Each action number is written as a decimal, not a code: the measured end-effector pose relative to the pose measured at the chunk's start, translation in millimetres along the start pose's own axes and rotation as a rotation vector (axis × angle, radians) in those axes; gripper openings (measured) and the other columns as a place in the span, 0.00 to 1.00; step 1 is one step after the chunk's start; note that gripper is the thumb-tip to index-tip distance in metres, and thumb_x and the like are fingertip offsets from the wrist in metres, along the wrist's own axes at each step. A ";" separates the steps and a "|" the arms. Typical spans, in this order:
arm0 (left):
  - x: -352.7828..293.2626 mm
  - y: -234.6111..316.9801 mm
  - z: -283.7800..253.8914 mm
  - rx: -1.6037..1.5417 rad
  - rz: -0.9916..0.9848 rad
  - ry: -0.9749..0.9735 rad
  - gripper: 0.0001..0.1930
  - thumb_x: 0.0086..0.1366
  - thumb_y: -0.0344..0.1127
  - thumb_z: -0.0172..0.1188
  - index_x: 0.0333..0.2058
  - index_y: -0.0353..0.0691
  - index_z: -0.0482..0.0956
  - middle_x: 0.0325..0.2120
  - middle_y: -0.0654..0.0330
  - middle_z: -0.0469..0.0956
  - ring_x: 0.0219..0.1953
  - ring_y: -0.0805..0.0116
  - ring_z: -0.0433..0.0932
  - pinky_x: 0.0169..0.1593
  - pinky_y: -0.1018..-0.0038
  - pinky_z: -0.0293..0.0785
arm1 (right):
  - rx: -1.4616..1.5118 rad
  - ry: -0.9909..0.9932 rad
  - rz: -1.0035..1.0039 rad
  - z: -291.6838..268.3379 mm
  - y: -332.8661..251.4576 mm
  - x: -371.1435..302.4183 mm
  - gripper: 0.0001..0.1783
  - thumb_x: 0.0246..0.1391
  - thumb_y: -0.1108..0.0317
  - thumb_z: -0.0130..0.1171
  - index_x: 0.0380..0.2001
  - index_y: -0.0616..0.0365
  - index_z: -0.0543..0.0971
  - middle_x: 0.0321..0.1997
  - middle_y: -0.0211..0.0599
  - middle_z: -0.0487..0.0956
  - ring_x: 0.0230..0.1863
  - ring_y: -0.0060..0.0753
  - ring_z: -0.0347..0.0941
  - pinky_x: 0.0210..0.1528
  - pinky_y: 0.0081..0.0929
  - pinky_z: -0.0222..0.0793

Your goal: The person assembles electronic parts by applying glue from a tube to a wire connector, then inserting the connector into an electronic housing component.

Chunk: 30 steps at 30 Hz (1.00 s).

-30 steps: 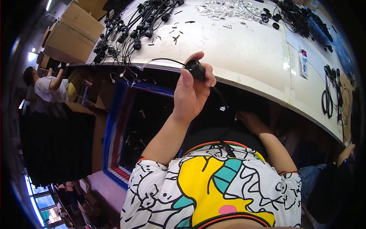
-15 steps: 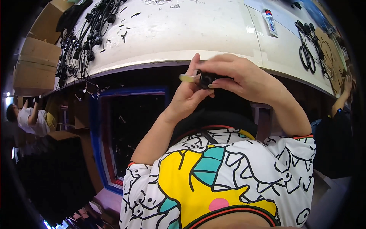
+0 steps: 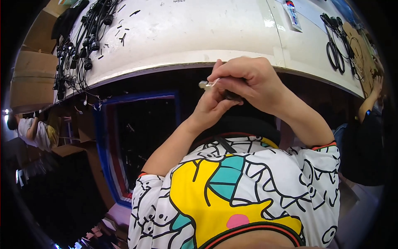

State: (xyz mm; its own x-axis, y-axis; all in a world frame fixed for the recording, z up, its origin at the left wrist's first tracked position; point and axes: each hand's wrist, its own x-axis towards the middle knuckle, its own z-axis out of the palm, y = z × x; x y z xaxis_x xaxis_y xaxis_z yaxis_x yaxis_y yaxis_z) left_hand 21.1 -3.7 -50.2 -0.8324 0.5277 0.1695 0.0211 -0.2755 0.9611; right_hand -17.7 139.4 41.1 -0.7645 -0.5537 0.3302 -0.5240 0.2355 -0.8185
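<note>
Just past the front edge of the table, both my hands meet in front of my body. My left hand is closed around a black round fitting, mostly hidden by the fingers. A small pale, translucent piece sticks out beyond the left fingers. My right hand is bent over the left one, thumb and forefinger pinched on a thin white strand beside that pale piece. Whether strand, pale piece and fitting are joined is hidden.
The white table stretches ahead. Black cables with connectors lie at its left, near short black scraps. A tube and coiled black cable lie right. A blue-rimmed frame stands left below; other people work at both sides.
My right hand has turned and closed into a pinch above the left. The black fitting has become mostly covered. The view has shifted a little.
</note>
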 end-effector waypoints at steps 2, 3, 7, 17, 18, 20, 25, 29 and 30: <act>-4.7 0.9 1.8 -0.081 -0.084 0.042 0.23 0.56 0.20 0.51 0.49 0.36 0.57 0.43 0.59 0.65 0.46 0.70 0.67 0.49 0.75 0.65 | 0.030 -0.001 0.039 6.8 4.5 0.2 0.10 0.47 0.65 0.56 0.26 0.61 0.78 0.19 0.37 0.76 0.20 0.30 0.73 0.24 0.18 0.68; -6.8 1.4 0.0 -0.006 -0.100 0.053 0.24 0.54 0.20 0.52 0.50 0.36 0.57 0.42 0.59 0.66 0.45 0.70 0.67 0.50 0.75 0.64 | 0.098 -0.037 0.148 7.5 6.8 0.3 0.10 0.47 0.64 0.56 0.26 0.61 0.78 0.19 0.36 0.76 0.20 0.30 0.73 0.23 0.17 0.67; -22.3 31.7 -14.2 0.193 -0.115 0.309 0.20 0.54 0.23 0.54 0.47 0.37 0.65 0.36 0.63 0.69 0.35 0.78 0.68 0.41 0.82 0.66 | 0.116 -0.088 0.268 5.4 6.8 1.3 0.08 0.46 0.66 0.57 0.25 0.61 0.78 0.18 0.37 0.75 0.18 0.30 0.72 0.22 0.18 0.66; -29.9 92.5 -36.1 -0.063 -0.455 0.344 0.11 0.56 0.33 0.55 0.35 0.32 0.76 0.24 0.58 0.77 0.25 0.79 0.74 0.26 0.88 0.66 | -0.280 -0.123 -0.064 10.2 3.8 -2.2 0.07 0.42 0.68 0.58 0.26 0.59 0.76 0.21 0.37 0.75 0.22 0.34 0.71 0.24 0.24 0.66; -31.0 93.8 -33.6 -0.068 -0.455 0.354 0.11 0.56 0.33 0.55 0.35 0.32 0.76 0.24 0.58 0.77 0.25 0.79 0.74 0.26 0.88 0.66 | -0.276 -0.133 -0.066 8.7 2.3 -2.1 0.07 0.42 0.68 0.58 0.26 0.59 0.76 0.21 0.37 0.75 0.22 0.34 0.71 0.24 0.24 0.66; -33.1 95.2 -30.5 -0.050 -0.402 0.420 0.11 0.58 0.30 0.52 0.36 0.29 0.74 0.25 0.54 0.77 0.23 0.79 0.74 0.28 0.88 0.70 | -0.113 -0.219 0.028 5.1 -2.3 -1.7 0.07 0.44 0.68 0.58 0.28 0.59 0.76 0.20 0.36 0.74 0.21 0.28 0.70 0.23 0.21 0.64; -36.4 97.9 -29.8 -0.029 -0.402 0.414 0.09 0.58 0.28 0.52 0.36 0.29 0.75 0.26 0.54 0.77 0.26 0.76 0.76 0.30 0.85 0.73 | 0.213 -0.352 0.382 -0.1 -9.2 0.7 0.10 0.49 0.66 0.53 0.29 0.62 0.76 0.18 0.30 0.72 0.20 0.18 0.67 0.22 0.15 0.61; -37.6 94.6 -25.1 0.120 -0.367 0.412 0.08 0.56 0.27 0.54 0.34 0.31 0.75 0.27 0.56 0.77 0.28 0.75 0.76 0.30 0.86 0.72 | 0.359 -0.395 0.569 2.6 -8.1 3.5 0.13 0.52 0.61 0.49 0.26 0.61 0.76 0.17 0.27 0.73 0.17 0.13 0.64 0.20 0.11 0.59; -37.4 94.2 -24.1 0.115 -0.368 0.413 0.08 0.56 0.27 0.54 0.34 0.31 0.75 0.27 0.56 0.77 0.28 0.75 0.76 0.30 0.86 0.72 | 0.369 -0.449 0.653 1.9 -8.2 5.3 0.14 0.51 0.60 0.49 0.26 0.60 0.76 0.17 0.27 0.73 0.16 0.13 0.63 0.19 0.10 0.59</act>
State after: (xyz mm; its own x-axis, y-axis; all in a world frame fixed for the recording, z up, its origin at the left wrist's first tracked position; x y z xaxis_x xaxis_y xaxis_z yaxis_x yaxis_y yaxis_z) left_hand 40.9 -68.7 28.8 -0.9435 0.2078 -0.2583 -0.2702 -0.0309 0.9623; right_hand -16.7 133.0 48.7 -0.6088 -0.6786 -0.4109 0.1815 0.3851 -0.9048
